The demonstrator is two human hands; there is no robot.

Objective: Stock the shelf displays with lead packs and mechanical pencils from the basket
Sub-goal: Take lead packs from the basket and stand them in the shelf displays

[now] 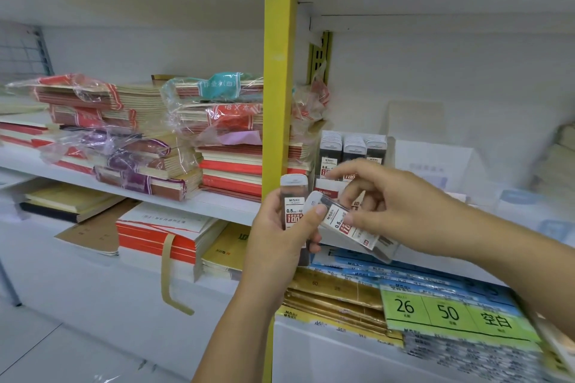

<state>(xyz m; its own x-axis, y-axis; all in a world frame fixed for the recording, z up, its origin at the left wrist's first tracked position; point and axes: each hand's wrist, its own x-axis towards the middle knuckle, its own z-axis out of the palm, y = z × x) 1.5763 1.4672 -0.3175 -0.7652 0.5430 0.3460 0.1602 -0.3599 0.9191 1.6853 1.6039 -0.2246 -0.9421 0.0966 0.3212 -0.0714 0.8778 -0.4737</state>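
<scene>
Two lead packs: left hand (281, 227) grips upright pack (292, 207), right hand (401, 205) pinches tilted pack (345, 222); three rows stand on white shelf (230, 205).

The upright lead pack (294, 208) reads "M&G", "0.5", "100"; the green label (448, 312) reads "26", "50", "空白".

My left hand (280, 227) and right hand (401, 208) are bare, with no gloves, rings or watch. Both forearms are uncovered too, no sleeve reaching them. My nails are short and unpainted; the left thumbnail shows plainly just right of the yellow post (278, 71).
</scene>
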